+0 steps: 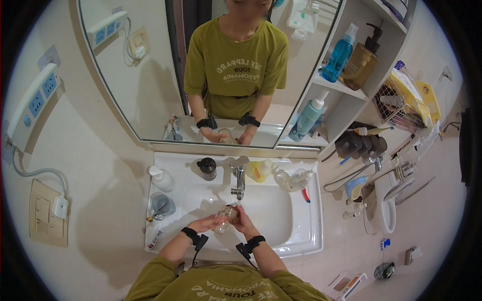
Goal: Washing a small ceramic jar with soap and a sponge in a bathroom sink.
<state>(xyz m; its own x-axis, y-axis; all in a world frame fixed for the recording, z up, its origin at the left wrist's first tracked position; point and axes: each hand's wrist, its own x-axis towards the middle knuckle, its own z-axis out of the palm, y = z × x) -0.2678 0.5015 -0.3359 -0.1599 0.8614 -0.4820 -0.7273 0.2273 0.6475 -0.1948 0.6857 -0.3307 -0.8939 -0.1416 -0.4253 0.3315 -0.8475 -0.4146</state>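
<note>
Here, left grip (203, 223) and right grip (244, 221) half-encircle a clear container (224, 219).

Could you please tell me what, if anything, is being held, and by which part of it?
A clear container is held by its sides, between the left grip at its left and the right grip at its right.

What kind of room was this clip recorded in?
It looks like a bathroom, probably in a home. A white washbasin with a chrome faucet sits below a large wall mirror, and what appears to be a toilet stands off to the right.
</note>
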